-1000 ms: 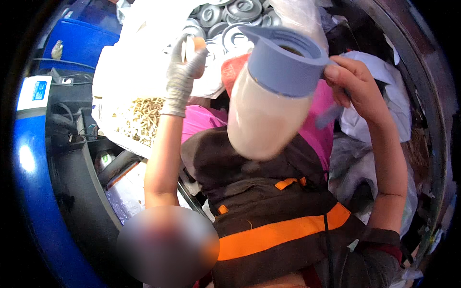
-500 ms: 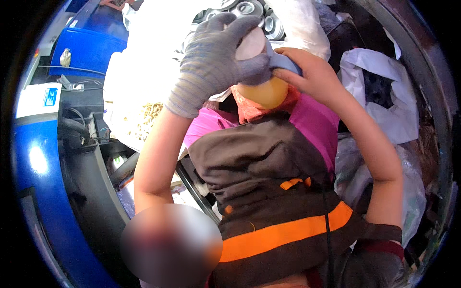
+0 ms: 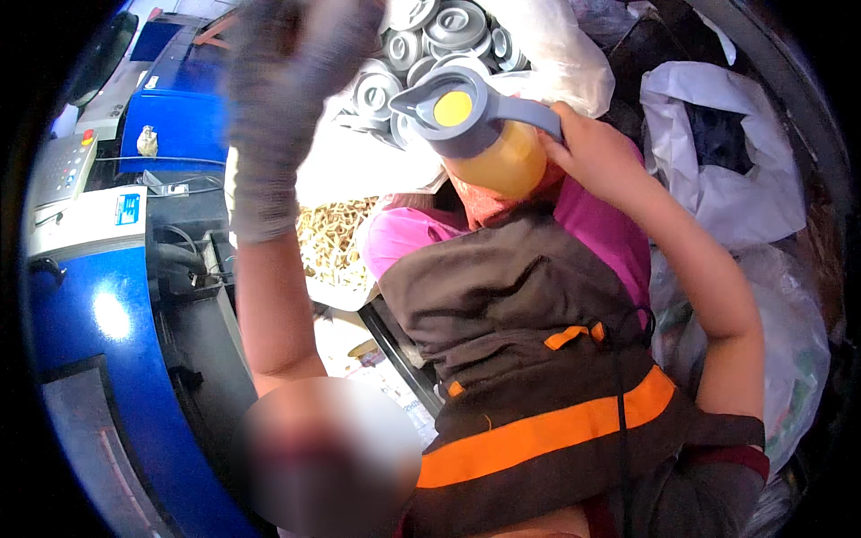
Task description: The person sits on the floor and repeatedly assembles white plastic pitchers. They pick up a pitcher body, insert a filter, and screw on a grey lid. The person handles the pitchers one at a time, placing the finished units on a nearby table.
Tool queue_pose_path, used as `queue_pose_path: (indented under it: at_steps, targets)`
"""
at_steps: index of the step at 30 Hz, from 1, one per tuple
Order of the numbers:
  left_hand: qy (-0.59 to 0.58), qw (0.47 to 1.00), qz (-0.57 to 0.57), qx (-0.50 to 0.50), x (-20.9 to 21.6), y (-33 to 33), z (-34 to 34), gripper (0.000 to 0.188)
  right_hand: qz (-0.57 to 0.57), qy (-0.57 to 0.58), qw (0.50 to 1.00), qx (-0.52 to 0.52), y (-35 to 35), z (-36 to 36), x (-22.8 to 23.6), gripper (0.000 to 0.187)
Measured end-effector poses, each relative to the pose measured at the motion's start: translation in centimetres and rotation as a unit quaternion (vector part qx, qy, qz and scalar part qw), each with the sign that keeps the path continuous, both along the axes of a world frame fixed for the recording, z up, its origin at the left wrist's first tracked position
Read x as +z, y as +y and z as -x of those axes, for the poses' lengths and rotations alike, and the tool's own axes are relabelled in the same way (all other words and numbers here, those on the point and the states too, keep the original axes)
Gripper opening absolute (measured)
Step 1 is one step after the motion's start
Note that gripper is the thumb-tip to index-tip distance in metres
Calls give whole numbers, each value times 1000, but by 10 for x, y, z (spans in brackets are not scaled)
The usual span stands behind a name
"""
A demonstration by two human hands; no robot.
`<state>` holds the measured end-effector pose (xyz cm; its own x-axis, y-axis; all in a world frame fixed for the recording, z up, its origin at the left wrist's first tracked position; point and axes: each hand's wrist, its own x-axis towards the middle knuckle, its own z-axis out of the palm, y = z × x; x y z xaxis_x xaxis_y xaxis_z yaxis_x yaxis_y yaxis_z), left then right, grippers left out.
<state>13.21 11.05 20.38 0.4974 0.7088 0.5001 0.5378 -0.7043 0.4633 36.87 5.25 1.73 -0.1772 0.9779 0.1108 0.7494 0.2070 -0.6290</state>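
Observation:
My right hand (image 3: 594, 154), bare, has its fingers closed on the grey handle of a jug (image 3: 507, 161). The jug has a yellow body and a grey top with a pointed spout facing left; a yellow round patch shows through the opening in that top. It is held upright over my lap. My left hand (image 3: 285, 117), in a grey striped knit glove, is raised at the upper left, apart from the jug. Motion smears its fingers, and I cannot see whether it holds anything. Beyond the jug lies a heap of grey round lids (image 3: 456, 27).
A white bag or sheet (image 3: 574, 63) surrounds the lids. Small beige pieces (image 3: 334, 240) lie heaped left of my knees. Blue machinery (image 3: 94, 305) with a control panel (image 3: 67, 170) stands at left. An open white sack (image 3: 668, 112) and a clear plastic bag (image 3: 762, 332) are at right.
My left hand has come off the jug's top and swung up and left. The pale disc-like piece by its fingers no longer shows. My right hand still grips the handle.

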Motion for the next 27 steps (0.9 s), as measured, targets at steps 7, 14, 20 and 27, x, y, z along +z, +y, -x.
queue_pose_path:
  at_steps: [7,14,20,27]
  targets:
    - [199,971,-69,113,-45,-15,-9,55,-11,-17,1000,2,-2,2,-9,33]
    - [142,986,-33,86,-85,-14,-29,69,11,-46,999,0,0,-3,3,37]
    - [-405,862,292,88,-101,8,29,56,38,281,953,-101,-9,-20,13,33]
    - [50,965,181,184,-256,7,22,47,211,293,932,21,-6,-37,32,26]
